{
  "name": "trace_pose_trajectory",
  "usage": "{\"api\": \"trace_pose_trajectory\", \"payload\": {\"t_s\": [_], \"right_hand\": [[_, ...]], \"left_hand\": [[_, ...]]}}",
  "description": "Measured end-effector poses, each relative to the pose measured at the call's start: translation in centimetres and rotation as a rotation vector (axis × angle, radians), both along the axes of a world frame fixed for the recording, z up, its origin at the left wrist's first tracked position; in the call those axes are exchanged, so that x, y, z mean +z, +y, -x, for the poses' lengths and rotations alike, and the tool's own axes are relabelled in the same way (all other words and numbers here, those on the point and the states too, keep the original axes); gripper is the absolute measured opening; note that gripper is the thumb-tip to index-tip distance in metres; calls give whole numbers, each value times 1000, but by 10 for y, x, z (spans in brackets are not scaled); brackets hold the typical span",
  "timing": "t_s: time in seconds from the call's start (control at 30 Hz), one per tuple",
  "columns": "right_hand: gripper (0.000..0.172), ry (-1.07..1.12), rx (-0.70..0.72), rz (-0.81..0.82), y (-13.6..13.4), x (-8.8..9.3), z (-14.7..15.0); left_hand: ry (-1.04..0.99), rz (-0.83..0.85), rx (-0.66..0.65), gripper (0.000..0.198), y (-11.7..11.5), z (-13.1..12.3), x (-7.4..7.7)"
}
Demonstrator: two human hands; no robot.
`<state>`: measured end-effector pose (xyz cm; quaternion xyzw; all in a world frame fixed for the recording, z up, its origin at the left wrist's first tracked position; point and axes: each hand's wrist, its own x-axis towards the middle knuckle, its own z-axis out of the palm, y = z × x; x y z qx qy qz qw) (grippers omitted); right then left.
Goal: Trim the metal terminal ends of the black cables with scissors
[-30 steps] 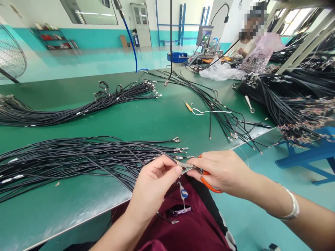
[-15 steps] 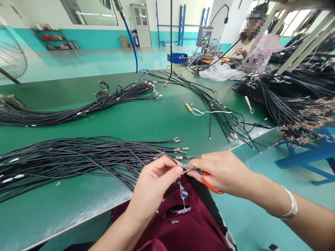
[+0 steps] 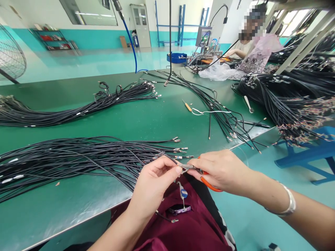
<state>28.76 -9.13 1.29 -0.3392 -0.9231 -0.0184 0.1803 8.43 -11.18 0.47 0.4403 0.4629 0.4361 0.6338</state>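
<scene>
Between thumb and fingers, my left hand [image 3: 154, 179] pinches a black cable [image 3: 169, 158] close to its end. My right hand [image 3: 222, 172] is closed around orange-handled pliers [image 3: 211, 184], whose metal jaws reach to the cable end at my left fingertips. What exactly lies between the jaws is too small to make out. Just beyond my hands, a bundle of black cables [image 3: 91, 153] with small metal connectors at the ends lies on the green table [image 3: 125, 120]. One more cable end [image 3: 174, 220] hangs over my dark red clothing, below my left hand.
A second cable bundle [image 3: 104, 103] lies farther back. Loose cables [image 3: 206, 97], an orange-handled pick [image 3: 187, 106] and a white-handled tool [image 3: 248, 104] are to the right. More cables [image 3: 277, 94] are piled beside a blue stool [image 3: 306, 157]. A co-worker [image 3: 240, 48] sits behind.
My hands and the pliers stay almost in the same place. The co-worker's hand in the background has moved down toward the machine.
</scene>
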Motion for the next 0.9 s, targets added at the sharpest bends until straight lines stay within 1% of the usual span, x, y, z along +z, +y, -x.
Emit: {"api": "trace_pose_trajectory", "payload": {"t_s": [0.27, 0.43, 0.57, 0.63, 0.7, 0.77, 0.8, 0.83, 0.9], "right_hand": [[32, 6, 25, -25, 1, -2, 0], [31, 40, 37, -15, 3, -2, 0], [27, 116, 14, 69, 5, -5, -2], [25, 195, -68, 147, 11, -7, -4], [24, 246, -224, 246, 25, -9, -5], [28, 197, -361, 334, 48, -10, -3], [31, 147, -389, 362, 63, -10, -1], [32, 94, -386, 375, 78, -10, 3], [28, 25, -344, 379, 110, -10, 14]], "left_hand": [[2, -29, -22, 11, 1, 2, -4], [-7, -28, -28, 11, 1, 0, -2], [-26, -44, 4, 12, 5, 0, 2], [-41, -42, 26, 13, 8, 0, 1], [-74, -14, 39, 13, 10, 0, -1], [-117, 26, 41, 13, 10, -2, -6], [-141, 47, 32, 13, 9, -3, -8], [-161, 69, 18, 12, 7, -4, -11], [-189, 127, -16, 12, 2, -7, -15]]}}
